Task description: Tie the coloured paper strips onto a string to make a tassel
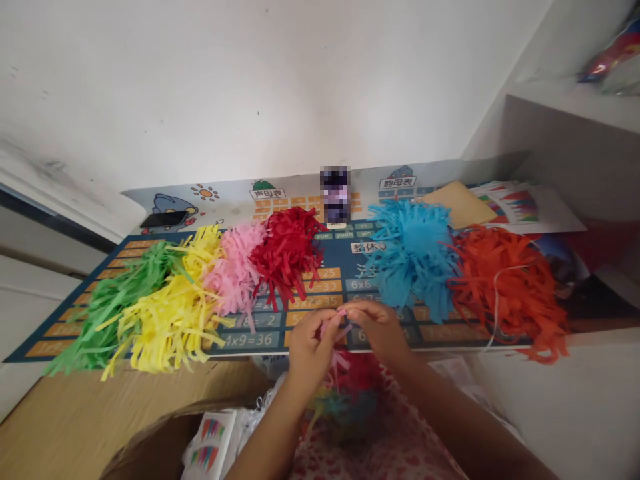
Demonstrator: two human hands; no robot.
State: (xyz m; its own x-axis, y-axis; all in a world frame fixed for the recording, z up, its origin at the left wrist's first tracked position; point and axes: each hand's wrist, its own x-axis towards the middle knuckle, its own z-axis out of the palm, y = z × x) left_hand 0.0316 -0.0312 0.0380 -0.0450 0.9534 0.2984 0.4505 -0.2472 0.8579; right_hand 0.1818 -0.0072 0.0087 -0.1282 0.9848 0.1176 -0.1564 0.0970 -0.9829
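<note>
Both hands meet at the desk's front edge, over a pink paper tassel (341, 360). My left hand (311, 343) is closed around its upper part. The fingertips of my right hand (380, 328) pinch at the top of the same pink paper, touching the left fingers. Pink strips hang below, partly covered by the left hand. Lower down, blurred red, yellow and blue fringe (350, 393) lies over the lap. Piles of fringed paper lie on the desk: green (130, 287), yellow (175, 320), pink (237, 267) and dark red (287, 253) leftward, blue (413, 253) and orange-red (510, 287) rightward.
A printed mat (310, 337) covers the desk against the wall. A phone (167, 219) lies at the back left, and a pixelated upright object (335, 193) stands at the back middle. Printed cards (530, 207) lie back right. Below left is an open box (155, 440) with packets.
</note>
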